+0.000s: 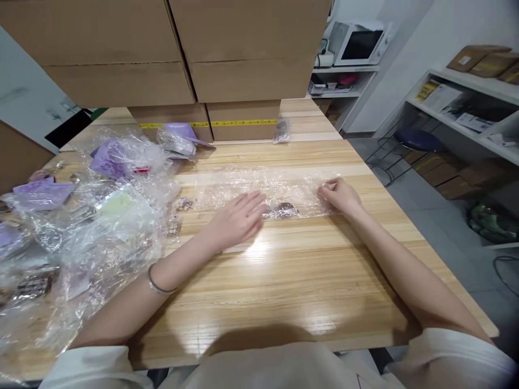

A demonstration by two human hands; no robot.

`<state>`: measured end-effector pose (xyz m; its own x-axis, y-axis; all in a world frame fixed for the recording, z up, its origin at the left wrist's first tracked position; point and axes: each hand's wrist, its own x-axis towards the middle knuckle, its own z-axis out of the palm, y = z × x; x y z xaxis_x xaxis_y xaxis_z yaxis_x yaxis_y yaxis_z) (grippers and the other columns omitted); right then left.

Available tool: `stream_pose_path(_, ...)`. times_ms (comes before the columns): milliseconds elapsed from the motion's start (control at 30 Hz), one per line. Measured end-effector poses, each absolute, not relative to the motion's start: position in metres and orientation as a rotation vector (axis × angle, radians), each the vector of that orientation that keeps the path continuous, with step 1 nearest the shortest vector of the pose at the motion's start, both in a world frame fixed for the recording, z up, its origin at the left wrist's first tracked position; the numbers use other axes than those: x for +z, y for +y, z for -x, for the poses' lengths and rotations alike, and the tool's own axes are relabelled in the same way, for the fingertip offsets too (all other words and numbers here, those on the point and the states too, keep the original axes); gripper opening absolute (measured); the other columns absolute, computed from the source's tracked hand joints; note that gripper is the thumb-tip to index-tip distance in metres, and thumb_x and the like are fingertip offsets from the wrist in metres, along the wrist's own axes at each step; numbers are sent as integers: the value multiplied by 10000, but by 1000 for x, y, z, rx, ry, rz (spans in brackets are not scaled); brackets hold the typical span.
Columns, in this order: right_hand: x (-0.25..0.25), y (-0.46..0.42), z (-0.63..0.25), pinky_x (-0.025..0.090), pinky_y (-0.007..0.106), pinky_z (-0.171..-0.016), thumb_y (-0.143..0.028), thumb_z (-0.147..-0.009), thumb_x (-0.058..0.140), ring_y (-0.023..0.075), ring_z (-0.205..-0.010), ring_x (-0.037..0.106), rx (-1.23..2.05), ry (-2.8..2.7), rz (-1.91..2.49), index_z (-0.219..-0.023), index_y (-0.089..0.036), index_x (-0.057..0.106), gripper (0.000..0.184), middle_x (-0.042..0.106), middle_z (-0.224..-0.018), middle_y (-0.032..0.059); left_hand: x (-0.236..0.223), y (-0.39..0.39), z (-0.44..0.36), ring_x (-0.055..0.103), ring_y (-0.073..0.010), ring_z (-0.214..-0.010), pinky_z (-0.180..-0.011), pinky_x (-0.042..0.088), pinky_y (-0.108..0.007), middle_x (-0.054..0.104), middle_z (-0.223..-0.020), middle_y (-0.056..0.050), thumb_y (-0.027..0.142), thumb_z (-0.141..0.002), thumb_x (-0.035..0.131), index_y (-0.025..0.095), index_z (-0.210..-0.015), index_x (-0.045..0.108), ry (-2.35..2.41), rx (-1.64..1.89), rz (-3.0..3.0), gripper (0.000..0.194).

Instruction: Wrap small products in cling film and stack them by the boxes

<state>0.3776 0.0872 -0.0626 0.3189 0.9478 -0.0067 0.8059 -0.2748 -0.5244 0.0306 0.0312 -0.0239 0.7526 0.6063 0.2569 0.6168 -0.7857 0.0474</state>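
A long clear plastic bag (pixel 251 181) lies stretched across the wooden table in front of me. A small dark brown item (pixel 286 209) shows at its near edge, seemingly inside or under the film; its kind is not clear. My left hand (pixel 242 218) is laid flat on the bag's near side, fingers extended, just left of the brown item. At the bag's right end, my right hand (pixel 341 195) pinches the film between thumb and fingers. Left of the bag sits a small dark packet (pixel 185 203), close to the plastic heap.
Crumpled clear plastic (pixel 117 227) with purple packets (pixel 109 158) covers the table's left side. Large cardboard boxes (pixel 251 48) are stacked at the back, beside a small grey packet (pixel 282 131). Beyond the table's right edge are a stool (pixel 417 139) and shelves (pixel 466 116).
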Motion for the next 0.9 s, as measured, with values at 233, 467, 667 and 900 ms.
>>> stream_pose_path(233,-36,41,-329,296,548,-1150,-382,-926,513,348,-1445,305,-31,-2330,1343,-1520,-144,306,673,378,-1540,193,-57,43,-47,184,-309,-1500,-1217,132,-510,229,-1617,-155,542,-992,364,150,-1537,262,-1236,-58,3144,679)
stream_pose_path(467,-71,38,-322,359,487,-1159,-427,-961,503,263,-1443,341,453,-2569,1064,-1555,-247,275,662,335,-1578,88,-54,58,-23,255,-219,-1486,-1219,138,-485,306,-1591,-128,225,-964,352,165,-1540,277,-1286,-15,3199,584)
stream_pose_path(667,-83,40,-357,381,491,-1153,-280,-978,443,243,-1399,416,360,-2490,1203,-1508,-251,389,534,442,-1512,68,-49,77,29,282,-173,-1475,-1214,164,-477,401,-1548,-41,239,-977,308,253,-1471,426,-1454,-60,3186,508)
stream_pose_path(900,-64,34,-390,405,477,-1130,-380,-1002,407,248,-1323,516,643,-2339,1376,-1330,-286,615,399,591,-1386,14,-23,87,67,584,-234,-1244,-1040,451,-338,651,-1316,-57,625,-895,483,247,-1145,722,-1973,-306,3305,512)
